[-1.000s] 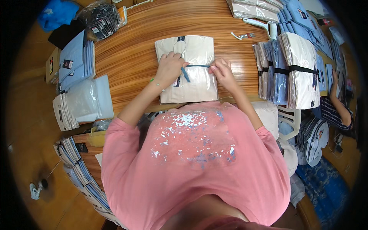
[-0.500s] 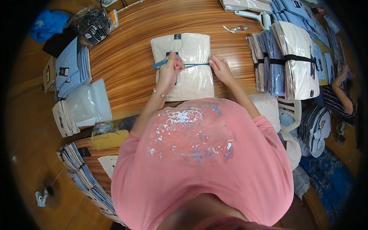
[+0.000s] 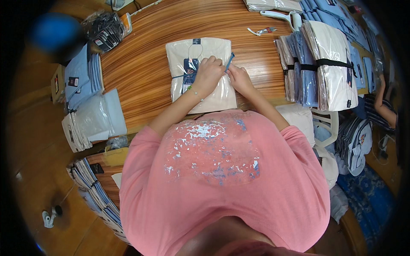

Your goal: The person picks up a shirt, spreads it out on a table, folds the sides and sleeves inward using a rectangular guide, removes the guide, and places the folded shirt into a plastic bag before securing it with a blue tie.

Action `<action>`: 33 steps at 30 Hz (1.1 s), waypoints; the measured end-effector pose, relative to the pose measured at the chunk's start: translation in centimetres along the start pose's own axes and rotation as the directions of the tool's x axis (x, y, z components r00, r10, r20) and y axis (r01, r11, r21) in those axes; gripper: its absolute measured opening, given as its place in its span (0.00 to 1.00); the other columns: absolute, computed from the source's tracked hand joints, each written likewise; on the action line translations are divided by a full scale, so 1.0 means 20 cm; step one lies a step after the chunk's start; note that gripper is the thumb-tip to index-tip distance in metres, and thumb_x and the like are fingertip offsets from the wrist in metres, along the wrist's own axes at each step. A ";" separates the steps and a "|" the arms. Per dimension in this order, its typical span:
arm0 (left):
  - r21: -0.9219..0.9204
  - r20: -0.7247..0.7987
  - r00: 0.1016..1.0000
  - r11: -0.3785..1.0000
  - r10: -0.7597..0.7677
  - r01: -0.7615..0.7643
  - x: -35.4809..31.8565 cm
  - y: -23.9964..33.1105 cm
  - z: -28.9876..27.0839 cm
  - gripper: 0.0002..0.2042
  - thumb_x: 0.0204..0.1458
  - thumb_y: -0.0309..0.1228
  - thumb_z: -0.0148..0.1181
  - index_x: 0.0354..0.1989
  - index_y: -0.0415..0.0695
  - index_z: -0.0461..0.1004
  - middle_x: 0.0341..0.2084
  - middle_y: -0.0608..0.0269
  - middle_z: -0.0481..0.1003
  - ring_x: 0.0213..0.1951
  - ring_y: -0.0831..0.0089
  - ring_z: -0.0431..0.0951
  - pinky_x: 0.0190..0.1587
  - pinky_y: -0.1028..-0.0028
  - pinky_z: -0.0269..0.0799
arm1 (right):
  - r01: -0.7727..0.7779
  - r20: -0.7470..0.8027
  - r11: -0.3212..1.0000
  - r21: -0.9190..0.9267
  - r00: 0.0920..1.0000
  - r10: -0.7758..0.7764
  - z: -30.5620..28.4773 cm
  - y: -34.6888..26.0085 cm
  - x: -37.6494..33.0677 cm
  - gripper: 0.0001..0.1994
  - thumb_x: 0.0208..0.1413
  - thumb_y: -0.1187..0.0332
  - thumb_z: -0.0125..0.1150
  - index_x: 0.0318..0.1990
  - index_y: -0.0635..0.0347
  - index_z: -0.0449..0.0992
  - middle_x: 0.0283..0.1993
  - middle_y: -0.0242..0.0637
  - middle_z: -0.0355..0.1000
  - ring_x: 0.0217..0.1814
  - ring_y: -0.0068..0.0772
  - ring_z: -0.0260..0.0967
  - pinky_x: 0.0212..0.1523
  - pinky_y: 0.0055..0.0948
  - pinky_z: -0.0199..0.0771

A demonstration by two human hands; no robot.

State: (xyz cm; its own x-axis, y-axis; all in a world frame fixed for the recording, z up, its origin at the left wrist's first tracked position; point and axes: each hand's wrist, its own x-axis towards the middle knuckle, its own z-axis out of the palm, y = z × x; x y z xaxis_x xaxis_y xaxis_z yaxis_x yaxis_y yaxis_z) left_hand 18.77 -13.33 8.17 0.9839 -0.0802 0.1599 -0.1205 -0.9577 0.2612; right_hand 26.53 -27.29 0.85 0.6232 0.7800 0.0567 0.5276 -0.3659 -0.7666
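In front of me on the table lies a cream folded garment packet (image 3: 213, 100) in clear plastic, possibly several stacked. A dark blue hang tag (image 3: 191, 67) on a thin loop rests on it. Around its middle runs a narrow blue strap (image 3: 229, 61), its loose end sticking up at the packet's right edge. My left hand (image 3: 209, 76) reaches across the packet, fingers closed on the strap near that edge. Pressed close beside it, my right hand (image 3: 240, 80) pinches the same strap. The fingertips partly hide the strap where they meet.
Strapped bundles of bagged garments (image 3: 331, 72) stand at the right, near a white-handled roller (image 3: 277, 16). Light blue packets (image 3: 77, 79) and clear bags (image 3: 96, 113) lie at the left. Dark tags (image 3: 106, 32) sit at the far left corner. Another person's arm (image 3: 384, 104) shows at the far right.
My left hand has moved right across the packet, bringing the strap's loose end to the right edge beside my right hand. The hang tag is now uncovered.
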 end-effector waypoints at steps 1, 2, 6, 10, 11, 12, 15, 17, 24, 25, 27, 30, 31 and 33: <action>-0.073 -0.027 1.000 0.997 0.005 -0.007 0.01 0.01 0.01 0.06 0.44 0.31 0.56 0.29 0.45 0.75 0.26 0.62 0.71 0.36 0.64 0.70 0.38 0.68 0.64 | -0.001 0.007 1.000 0.020 1.000 0.001 -0.01 0.00 0.00 0.06 0.53 0.71 0.47 0.36 0.59 0.70 0.35 0.47 0.71 0.37 0.50 0.68 0.36 0.44 0.61; -0.146 -0.055 0.998 0.989 0.006 -0.014 0.03 0.02 0.01 0.06 0.45 0.31 0.56 0.29 0.45 0.75 0.26 0.62 0.72 0.35 0.64 0.70 0.38 0.68 0.65 | 0.012 0.013 1.000 -0.011 1.000 -0.012 0.01 0.04 0.00 0.06 0.53 0.71 0.47 0.36 0.60 0.70 0.35 0.48 0.71 0.38 0.51 0.67 0.36 0.44 0.62; -0.326 -0.007 0.998 0.944 0.058 -0.057 0.11 0.04 0.07 0.07 0.48 0.31 0.53 0.30 0.43 0.75 0.25 0.57 0.73 0.31 0.62 0.73 0.34 0.66 0.68 | -0.086 0.102 0.995 0.050 0.991 0.080 0.03 0.14 -0.01 0.07 0.54 0.71 0.46 0.35 0.65 0.70 0.35 0.50 0.71 0.37 0.51 0.68 0.36 0.40 0.63; -0.653 0.161 0.977 0.728 -0.137 0.210 0.11 0.03 0.01 0.08 0.51 0.31 0.52 0.31 0.39 0.73 0.25 0.53 0.75 0.29 0.57 0.75 0.32 0.68 0.68 | -0.124 0.032 0.914 0.387 0.992 0.121 0.03 0.18 -0.02 0.10 0.58 0.68 0.45 0.34 0.67 0.70 0.30 0.46 0.71 0.31 0.41 0.67 0.34 0.33 0.65; -0.689 0.196 0.975 0.692 -0.108 0.215 0.14 0.04 -0.03 0.08 0.51 0.31 0.52 0.31 0.39 0.73 0.24 0.52 0.74 0.28 0.55 0.75 0.31 0.68 0.68 | -0.140 0.072 0.875 0.463 0.990 0.120 0.06 0.28 -0.01 0.11 0.60 0.67 0.44 0.33 0.66 0.70 0.27 0.37 0.69 0.30 0.30 0.64 0.35 0.28 0.65; -0.662 0.183 0.977 0.721 -0.108 0.204 0.13 0.02 -0.02 0.07 0.51 0.30 0.53 0.30 0.39 0.73 0.23 0.51 0.74 0.28 0.55 0.75 0.31 0.67 0.67 | -0.149 0.091 0.842 0.519 0.989 0.119 0.05 0.25 -0.01 0.11 0.60 0.67 0.44 0.33 0.66 0.70 0.27 0.35 0.68 0.30 0.28 0.64 0.36 0.26 0.65; -0.572 0.153 0.978 0.794 -0.142 0.205 0.11 -0.03 0.02 0.06 0.49 0.29 0.55 0.29 0.38 0.71 0.21 0.50 0.73 0.27 0.54 0.74 0.30 0.65 0.67 | -0.150 0.116 0.683 0.715 0.989 0.097 -0.01 0.18 -0.03 0.10 0.60 0.68 0.45 0.32 0.64 0.69 0.27 0.31 0.67 0.32 0.24 0.63 0.38 0.23 0.63; -0.505 0.134 0.966 0.823 -0.222 0.260 0.10 -0.06 0.06 0.06 0.47 0.28 0.57 0.29 0.38 0.70 0.20 0.48 0.72 0.27 0.53 0.74 0.30 0.64 0.67 | -0.103 0.084 0.493 0.864 0.995 0.061 -0.05 0.12 -0.04 0.09 0.59 0.69 0.46 0.32 0.63 0.69 0.28 0.29 0.67 0.32 0.23 0.62 0.39 0.22 0.62; -0.511 0.119 0.988 0.848 -0.094 0.142 0.08 -0.06 0.07 0.09 0.47 0.30 0.57 0.28 0.36 0.69 0.22 0.44 0.72 0.27 0.48 0.73 0.30 0.62 0.67 | -0.091 -0.132 0.830 0.551 0.972 0.194 -0.18 -0.03 0.00 0.04 0.53 0.72 0.55 0.31 0.64 0.70 0.39 0.35 0.61 0.42 0.24 0.60 0.42 0.21 0.61; -0.498 0.122 0.987 0.854 -0.103 0.150 0.08 -0.05 0.06 0.09 0.48 0.30 0.57 0.28 0.36 0.69 0.23 0.44 0.72 0.28 0.48 0.73 0.30 0.62 0.67 | -0.064 -0.151 0.839 0.540 0.973 0.172 -0.17 -0.05 0.01 0.04 0.53 0.72 0.55 0.32 0.64 0.70 0.39 0.35 0.61 0.42 0.24 0.60 0.43 0.21 0.61; -0.486 0.112 0.985 0.858 -0.132 0.170 0.08 -0.03 0.07 0.08 0.49 0.30 0.55 0.29 0.35 0.70 0.23 0.43 0.72 0.28 0.48 0.73 0.31 0.61 0.67 | -0.013 -0.186 0.855 0.518 0.974 0.128 -0.16 -0.08 0.01 0.05 0.53 0.72 0.55 0.34 0.65 0.71 0.40 0.36 0.61 0.43 0.24 0.61 0.45 0.21 0.61; -0.480 0.111 0.978 0.852 -0.177 0.208 0.08 -0.02 0.07 0.06 0.49 0.27 0.53 0.29 0.35 0.70 0.24 0.42 0.72 0.29 0.47 0.73 0.32 0.59 0.67 | -0.039 -0.116 0.722 0.691 0.980 0.164 -0.14 0.00 0.04 0.05 0.51 0.73 0.55 0.35 0.63 0.73 0.43 0.39 0.63 0.45 0.32 0.61 0.49 0.27 0.61; -0.473 0.135 0.974 0.852 -0.182 0.224 0.09 -0.02 0.06 0.06 0.49 0.26 0.52 0.29 0.35 0.70 0.24 0.42 0.72 0.29 0.46 0.73 0.33 0.59 0.67 | 0.029 -0.186 0.876 0.481 0.980 0.070 -0.11 0.02 0.03 0.06 0.50 0.72 0.56 0.35 0.61 0.74 0.45 0.40 0.63 0.46 0.35 0.61 0.50 0.30 0.60; -0.462 0.154 0.969 0.853 -0.191 0.242 0.10 -0.03 0.05 0.05 0.48 0.24 0.50 0.29 0.35 0.70 0.24 0.41 0.72 0.29 0.47 0.73 0.33 0.59 0.67 | 0.155 -0.235 0.988 -0.025 0.959 -0.156 -0.08 0.02 0.02 0.07 0.48 0.70 0.58 0.35 0.57 0.75 0.49 0.41 0.63 0.48 0.40 0.60 0.51 0.36 0.58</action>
State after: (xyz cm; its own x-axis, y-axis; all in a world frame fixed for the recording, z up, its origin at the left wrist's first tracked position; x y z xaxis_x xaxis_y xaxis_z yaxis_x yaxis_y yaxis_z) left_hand 20.92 -13.18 7.40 0.9972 0.0625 -0.0416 0.0738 -0.7092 0.7011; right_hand 27.85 -28.01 1.57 0.6511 0.6861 0.3247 0.6321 -0.2534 -0.7323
